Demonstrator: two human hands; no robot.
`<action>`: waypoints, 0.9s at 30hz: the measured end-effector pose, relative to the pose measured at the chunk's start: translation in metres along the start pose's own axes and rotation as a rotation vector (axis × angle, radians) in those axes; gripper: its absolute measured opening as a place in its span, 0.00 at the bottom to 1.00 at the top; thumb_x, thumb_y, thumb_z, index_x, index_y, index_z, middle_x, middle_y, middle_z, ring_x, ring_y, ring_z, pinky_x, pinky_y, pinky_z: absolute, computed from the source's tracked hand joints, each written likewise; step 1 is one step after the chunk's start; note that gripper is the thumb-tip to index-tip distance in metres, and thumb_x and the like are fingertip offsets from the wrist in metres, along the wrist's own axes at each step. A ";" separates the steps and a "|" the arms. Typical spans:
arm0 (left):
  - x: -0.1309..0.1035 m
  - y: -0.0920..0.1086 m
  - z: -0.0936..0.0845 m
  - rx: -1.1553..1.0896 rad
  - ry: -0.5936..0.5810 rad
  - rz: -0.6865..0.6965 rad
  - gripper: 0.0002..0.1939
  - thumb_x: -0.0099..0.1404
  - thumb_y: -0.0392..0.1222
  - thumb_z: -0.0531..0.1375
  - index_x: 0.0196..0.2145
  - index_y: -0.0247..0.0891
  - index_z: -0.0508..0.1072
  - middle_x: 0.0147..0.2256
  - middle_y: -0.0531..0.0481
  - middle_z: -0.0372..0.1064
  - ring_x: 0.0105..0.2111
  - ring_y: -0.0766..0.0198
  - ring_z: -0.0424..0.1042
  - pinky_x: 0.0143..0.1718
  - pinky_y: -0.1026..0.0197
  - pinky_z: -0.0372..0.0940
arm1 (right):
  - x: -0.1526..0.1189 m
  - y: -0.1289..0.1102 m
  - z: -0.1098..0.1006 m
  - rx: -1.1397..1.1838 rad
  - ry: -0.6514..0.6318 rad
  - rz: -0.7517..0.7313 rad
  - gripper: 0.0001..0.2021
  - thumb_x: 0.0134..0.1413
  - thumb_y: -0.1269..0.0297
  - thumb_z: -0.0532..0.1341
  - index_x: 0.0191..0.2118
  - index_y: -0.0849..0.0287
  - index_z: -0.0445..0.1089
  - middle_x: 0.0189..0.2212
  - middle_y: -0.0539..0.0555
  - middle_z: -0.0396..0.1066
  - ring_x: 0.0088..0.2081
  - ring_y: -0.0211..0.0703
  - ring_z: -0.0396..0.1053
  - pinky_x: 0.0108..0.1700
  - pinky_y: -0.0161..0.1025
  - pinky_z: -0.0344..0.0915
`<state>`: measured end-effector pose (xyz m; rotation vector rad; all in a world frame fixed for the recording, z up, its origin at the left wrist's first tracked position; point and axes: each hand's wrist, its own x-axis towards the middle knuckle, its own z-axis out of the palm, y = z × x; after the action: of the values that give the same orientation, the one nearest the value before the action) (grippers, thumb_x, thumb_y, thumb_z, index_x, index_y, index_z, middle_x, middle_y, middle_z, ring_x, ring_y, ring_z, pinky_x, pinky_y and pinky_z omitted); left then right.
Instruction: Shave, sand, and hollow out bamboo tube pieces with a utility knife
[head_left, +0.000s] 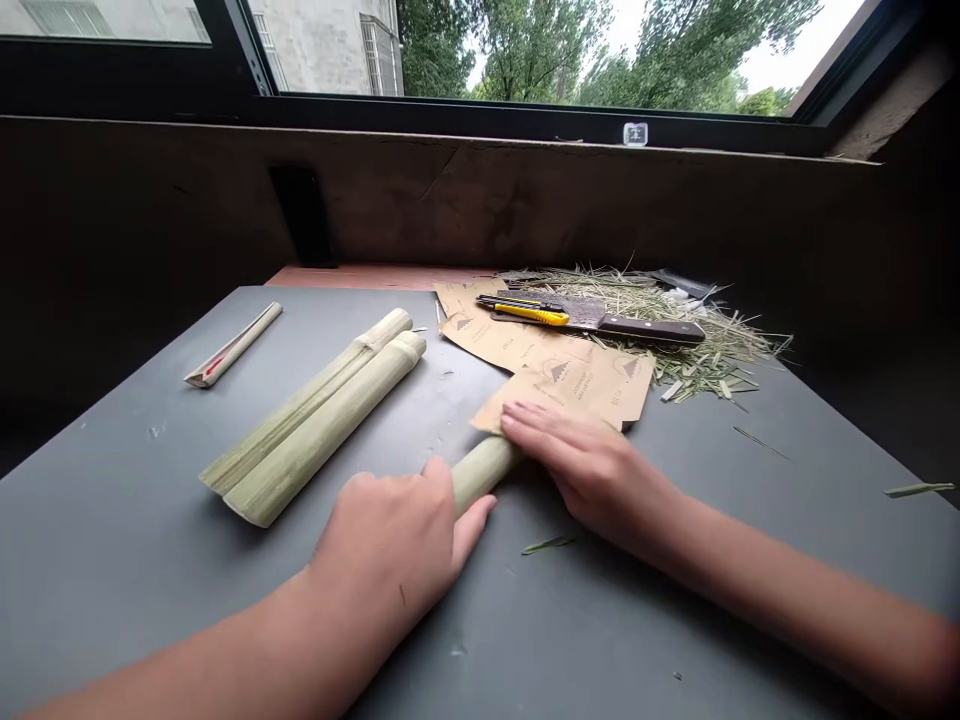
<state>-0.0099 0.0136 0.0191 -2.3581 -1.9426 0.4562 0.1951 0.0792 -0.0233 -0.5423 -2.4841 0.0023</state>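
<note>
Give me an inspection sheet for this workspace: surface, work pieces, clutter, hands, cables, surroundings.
Surface: grey tabletop, scattered specks
Work pieces: bamboo piece in hand; two larger split bamboo lengths side by side; slim piece with red mark, far left; brown printed sheets
Clutter: shavings heap at far right; yellow cutter and broad knife beside it
Hands: left hand grips bamboo piece; right hand rests on a sheet at its far end
Cables: nothing seen
Surroundings: window frame, trees outside

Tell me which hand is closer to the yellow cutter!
Right. The right hand is on the near side of the yellow cutter; the left hand is farther from it, closer to the person and leftward.
</note>
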 end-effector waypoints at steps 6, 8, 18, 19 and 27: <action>0.000 -0.001 -0.001 -0.011 -0.025 0.005 0.25 0.74 0.56 0.44 0.31 0.38 0.71 0.21 0.42 0.75 0.22 0.46 0.77 0.20 0.58 0.51 | -0.001 0.002 -0.003 -0.006 -0.004 0.010 0.22 0.62 0.82 0.50 0.58 0.66 0.69 0.56 0.65 0.72 0.61 0.48 0.66 0.62 0.48 0.67; 0.000 -0.002 -0.002 -0.004 -0.016 0.015 0.25 0.74 0.55 0.44 0.32 0.38 0.71 0.22 0.42 0.75 0.22 0.46 0.77 0.20 0.57 0.52 | 0.000 0.002 -0.003 0.001 -0.023 -0.005 0.22 0.62 0.81 0.50 0.58 0.68 0.69 0.57 0.66 0.71 0.62 0.50 0.64 0.63 0.49 0.66; 0.002 -0.001 0.002 0.024 0.004 0.019 0.25 0.73 0.56 0.43 0.31 0.39 0.71 0.21 0.42 0.74 0.22 0.46 0.77 0.20 0.58 0.51 | 0.001 -0.006 -0.002 0.043 -0.009 0.012 0.21 0.62 0.82 0.50 0.56 0.68 0.71 0.56 0.65 0.71 0.62 0.48 0.65 0.63 0.47 0.65; 0.002 -0.001 0.002 0.024 0.000 0.016 0.26 0.73 0.56 0.43 0.31 0.39 0.71 0.21 0.42 0.74 0.22 0.46 0.77 0.20 0.58 0.51 | 0.001 -0.007 -0.002 0.041 -0.002 0.034 0.21 0.62 0.82 0.50 0.55 0.68 0.71 0.56 0.64 0.72 0.61 0.48 0.66 0.63 0.46 0.66; 0.003 -0.003 -0.003 -0.028 0.032 -0.005 0.24 0.72 0.57 0.47 0.29 0.39 0.72 0.19 0.45 0.73 0.20 0.53 0.75 0.19 0.62 0.51 | 0.003 -0.009 -0.003 0.055 -0.013 0.071 0.20 0.62 0.82 0.50 0.54 0.69 0.72 0.55 0.66 0.72 0.60 0.49 0.67 0.63 0.47 0.66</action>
<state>-0.0112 0.0175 0.0220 -2.3617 -1.9529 0.3908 0.1915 0.0721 -0.0178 -0.6086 -2.4679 0.1015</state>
